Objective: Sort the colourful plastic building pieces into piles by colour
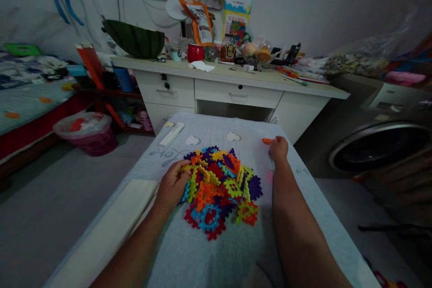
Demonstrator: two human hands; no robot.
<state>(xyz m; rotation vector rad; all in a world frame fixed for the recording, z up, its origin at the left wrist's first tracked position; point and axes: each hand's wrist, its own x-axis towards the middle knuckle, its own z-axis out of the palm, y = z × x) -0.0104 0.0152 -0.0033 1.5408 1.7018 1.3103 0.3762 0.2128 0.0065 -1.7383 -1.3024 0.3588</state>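
A heap of flat, toothed plastic puzzle tiles [221,189] in orange, purple, yellow-green, red and blue lies in the middle of a table covered with a pale blue cloth [209,252]. My left hand [173,184] rests on the heap's left edge, fingers curled on a yellow-green tile. My right hand [278,147] reaches past the heap to the right, fingers closed at a small orange piece [267,141] lying on the cloth.
A white flat bar [172,134] and two white scraps [192,140] lie at the table's far end. A white board [111,229] runs along its left side. Beyond stand a cluttered white desk [232,85], a washing machine [381,144], a lined bin [86,132] and a bed [30,99].
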